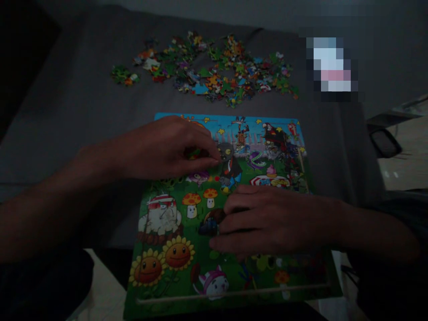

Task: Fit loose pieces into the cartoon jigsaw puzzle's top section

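"Surface, room?"
"Dim light. Grey cloth (76, 93) underneath, loose puzzle pieces (214, 82) scattered across its far part; pale floor (404, 169) at right."
"Fingers?"
"Left hand (177, 149): thumb and forefinger nearly meeting above the board's upper left; cannot tell whether they pinch anything. Right hand (264, 218): fingers loosely spread, resting on the lower right."
"Board?"
"Puzzle board (240, 249) lies before the person, near edge past the cloth, sky edge pointing away; long axis unclear."
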`<act>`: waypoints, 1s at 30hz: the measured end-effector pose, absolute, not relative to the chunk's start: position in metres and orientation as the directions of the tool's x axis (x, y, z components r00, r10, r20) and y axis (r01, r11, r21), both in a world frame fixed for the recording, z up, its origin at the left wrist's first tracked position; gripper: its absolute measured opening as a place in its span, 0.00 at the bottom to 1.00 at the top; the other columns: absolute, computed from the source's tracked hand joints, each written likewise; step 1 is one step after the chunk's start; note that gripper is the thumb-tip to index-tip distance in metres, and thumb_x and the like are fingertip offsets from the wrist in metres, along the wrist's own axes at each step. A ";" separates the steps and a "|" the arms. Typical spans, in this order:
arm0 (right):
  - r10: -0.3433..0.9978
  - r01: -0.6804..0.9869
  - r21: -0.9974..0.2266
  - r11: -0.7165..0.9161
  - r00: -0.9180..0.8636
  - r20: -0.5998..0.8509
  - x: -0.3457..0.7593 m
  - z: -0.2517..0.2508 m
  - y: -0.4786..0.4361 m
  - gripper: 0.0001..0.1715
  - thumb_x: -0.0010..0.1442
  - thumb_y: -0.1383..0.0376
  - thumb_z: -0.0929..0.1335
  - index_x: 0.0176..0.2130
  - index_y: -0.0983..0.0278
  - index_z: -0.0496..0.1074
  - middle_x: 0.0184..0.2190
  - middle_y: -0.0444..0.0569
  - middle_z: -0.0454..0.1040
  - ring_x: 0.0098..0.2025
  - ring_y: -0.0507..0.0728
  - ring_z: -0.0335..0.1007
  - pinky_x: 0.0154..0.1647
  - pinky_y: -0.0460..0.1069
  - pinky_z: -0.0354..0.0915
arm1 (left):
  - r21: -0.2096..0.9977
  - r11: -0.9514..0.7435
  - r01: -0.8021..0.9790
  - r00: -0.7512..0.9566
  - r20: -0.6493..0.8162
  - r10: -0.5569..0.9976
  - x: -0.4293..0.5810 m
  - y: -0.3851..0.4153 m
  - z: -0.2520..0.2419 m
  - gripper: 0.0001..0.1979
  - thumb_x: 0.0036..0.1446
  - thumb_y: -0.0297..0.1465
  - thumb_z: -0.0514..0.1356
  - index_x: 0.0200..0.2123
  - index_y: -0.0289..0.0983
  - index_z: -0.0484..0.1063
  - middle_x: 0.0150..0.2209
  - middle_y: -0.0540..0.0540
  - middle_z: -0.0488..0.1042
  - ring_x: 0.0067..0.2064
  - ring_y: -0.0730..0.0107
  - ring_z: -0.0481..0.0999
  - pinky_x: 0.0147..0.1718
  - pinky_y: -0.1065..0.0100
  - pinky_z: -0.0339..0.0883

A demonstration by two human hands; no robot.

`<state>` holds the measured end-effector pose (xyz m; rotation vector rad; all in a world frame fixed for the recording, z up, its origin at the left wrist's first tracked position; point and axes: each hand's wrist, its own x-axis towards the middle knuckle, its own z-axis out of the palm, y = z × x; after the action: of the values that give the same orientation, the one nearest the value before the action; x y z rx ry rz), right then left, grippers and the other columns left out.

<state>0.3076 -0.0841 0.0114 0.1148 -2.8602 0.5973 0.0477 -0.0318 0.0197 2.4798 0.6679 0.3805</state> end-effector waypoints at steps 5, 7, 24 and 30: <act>-0.038 -0.122 -0.348 0.930 -0.970 0.239 0.305 0.008 -0.092 0.18 0.76 0.55 0.68 0.53 0.66 0.79 0.38 0.47 0.79 0.42 0.56 0.69 0.41 0.53 0.63 | 0.567 -0.733 0.375 0.839 0.128 0.528 0.046 -0.031 0.017 0.15 0.75 0.36 0.56 0.40 0.41 0.82 0.37 0.54 0.84 0.36 0.73 0.81 0.35 0.72 0.65; -0.034 -0.125 -0.353 0.927 -0.967 0.254 0.305 0.007 -0.093 0.20 0.74 0.53 0.69 0.52 0.68 0.80 0.37 0.47 0.78 0.41 0.57 0.68 0.41 0.53 0.62 | 0.559 -0.738 0.378 0.842 0.125 0.525 0.046 -0.031 0.017 0.14 0.75 0.35 0.57 0.41 0.42 0.82 0.37 0.54 0.83 0.35 0.74 0.80 0.35 0.72 0.65; -0.025 -0.086 -0.371 0.925 -0.986 0.166 0.310 0.010 -0.085 0.16 0.72 0.53 0.71 0.51 0.59 0.82 0.41 0.47 0.78 0.44 0.58 0.65 0.43 0.53 0.60 | 0.581 -0.683 0.443 0.826 0.033 0.563 0.046 -0.033 0.024 0.14 0.74 0.34 0.57 0.42 0.39 0.83 0.41 0.49 0.84 0.39 0.70 0.78 0.40 0.69 0.63; -0.027 -0.078 -0.355 0.932 -0.989 0.145 0.311 0.011 -0.083 0.14 0.74 0.57 0.71 0.54 0.58 0.81 0.41 0.46 0.77 0.41 0.57 0.64 0.41 0.54 0.59 | 0.582 -0.679 0.448 0.822 0.030 0.569 0.045 -0.034 0.025 0.14 0.74 0.35 0.57 0.43 0.40 0.83 0.41 0.50 0.84 0.39 0.71 0.79 0.40 0.70 0.64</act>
<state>0.3106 -0.0832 0.0109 0.0804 -2.9517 0.5505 0.0455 -0.0338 0.0247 2.4313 0.7462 0.2799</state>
